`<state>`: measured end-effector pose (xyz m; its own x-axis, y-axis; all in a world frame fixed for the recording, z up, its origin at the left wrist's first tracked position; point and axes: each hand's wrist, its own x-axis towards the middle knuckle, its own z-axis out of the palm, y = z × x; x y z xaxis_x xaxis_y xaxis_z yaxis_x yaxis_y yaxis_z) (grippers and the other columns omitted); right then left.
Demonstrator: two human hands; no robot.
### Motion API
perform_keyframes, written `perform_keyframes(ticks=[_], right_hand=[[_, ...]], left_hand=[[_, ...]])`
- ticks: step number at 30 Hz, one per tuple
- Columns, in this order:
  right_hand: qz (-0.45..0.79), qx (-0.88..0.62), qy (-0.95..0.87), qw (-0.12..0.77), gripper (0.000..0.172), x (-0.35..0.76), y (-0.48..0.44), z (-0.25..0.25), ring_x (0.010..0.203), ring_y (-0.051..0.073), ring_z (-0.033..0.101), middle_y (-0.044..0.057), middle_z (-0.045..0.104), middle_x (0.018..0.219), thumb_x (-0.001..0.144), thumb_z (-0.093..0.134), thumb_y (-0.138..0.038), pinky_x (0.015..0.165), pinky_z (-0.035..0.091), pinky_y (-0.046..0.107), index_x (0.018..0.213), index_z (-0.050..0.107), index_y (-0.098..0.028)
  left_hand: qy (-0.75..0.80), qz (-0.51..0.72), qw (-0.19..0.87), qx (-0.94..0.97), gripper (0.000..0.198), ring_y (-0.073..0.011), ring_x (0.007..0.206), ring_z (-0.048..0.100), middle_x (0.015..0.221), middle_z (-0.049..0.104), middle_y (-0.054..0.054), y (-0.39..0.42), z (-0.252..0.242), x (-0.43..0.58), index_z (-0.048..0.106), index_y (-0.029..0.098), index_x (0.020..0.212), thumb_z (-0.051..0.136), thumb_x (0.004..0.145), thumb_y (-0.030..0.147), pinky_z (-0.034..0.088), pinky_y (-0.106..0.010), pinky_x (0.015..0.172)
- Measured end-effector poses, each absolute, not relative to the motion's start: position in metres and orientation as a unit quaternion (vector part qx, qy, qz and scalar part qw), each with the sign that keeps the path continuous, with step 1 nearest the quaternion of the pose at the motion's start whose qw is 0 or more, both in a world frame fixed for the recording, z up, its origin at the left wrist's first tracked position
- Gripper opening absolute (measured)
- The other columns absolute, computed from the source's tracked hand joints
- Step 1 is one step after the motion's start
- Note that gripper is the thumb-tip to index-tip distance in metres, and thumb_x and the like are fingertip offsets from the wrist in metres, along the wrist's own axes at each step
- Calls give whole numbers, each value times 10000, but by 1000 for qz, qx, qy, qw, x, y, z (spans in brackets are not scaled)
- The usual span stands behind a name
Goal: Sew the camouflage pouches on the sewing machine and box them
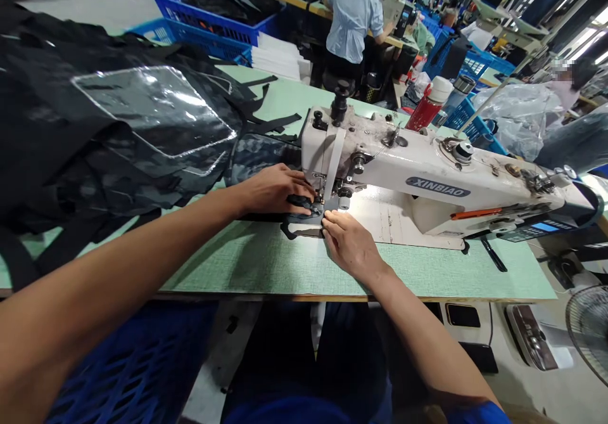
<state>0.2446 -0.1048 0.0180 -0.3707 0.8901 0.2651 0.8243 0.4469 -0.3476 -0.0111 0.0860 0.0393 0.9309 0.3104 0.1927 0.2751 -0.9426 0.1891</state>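
A white sewing machine (394,151) stands on the green table, its presser foot and needle area lit by a lamp. Under the foot lies the edge of a dark camouflage fabric piece (266,154). My left hand (275,191) is left of the needle, thumb and fingers closed on a fold of this fabric. Close to the needle on the right, my right hand (352,243) has its fingers together, fingertips pinning the fabric edge to the machine bed. My right thumb is partly hidden. Joined black bag pieces with a clear plastic window (156,110) heap up at the left.
Blue crates (213,18) and a white stack (278,56) stand behind the table. A red bottle (430,104) is behind the machine. A black pen-like tool (494,255) lies at right. A co-worker (354,15) sits beyond; a fan (591,329) is at lower right.
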Motion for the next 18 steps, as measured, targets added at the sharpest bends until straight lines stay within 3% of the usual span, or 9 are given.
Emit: perform_keyframes(ticks=[8, 12, 18], right_hand=[[75, -563, -805, 172, 344, 250, -84, 21, 1227, 312, 831, 146, 891, 1397, 1292, 539, -233, 1020, 680, 413, 1307, 883, -212], [75, -561, -806, 173, 374, 252, -82, 19, 1245, 320, 816, 157, 891, 1366, 1299, 521, -253, 1009, 665, 410, 1314, 891, -203], [70, -561, -808, 164, 383, 254, -80, 20, 1152, 304, 788, 143, 884, 1288, 1306, 490, -244, 952, 615, 384, 1286, 870, -206]], left_hand=[[190, 92, 4, 977, 402, -358, 1199, 812, 1103, 921, -136, 104, 31, -1, 950, 215, 1167, 748, 1163, 562, 558, -461, 1026], [195, 103, -1, 975, 437, -327, 1177, 796, 1055, 895, -136, 100, 29, -1, 929, 183, 1122, 726, 1181, 566, 567, -439, 1076], [197, 126, 18, 972, 332, -306, 1217, 818, 1097, 917, -102, 101, 27, 2, 932, 237, 1153, 764, 1151, 524, 593, -379, 1068]])
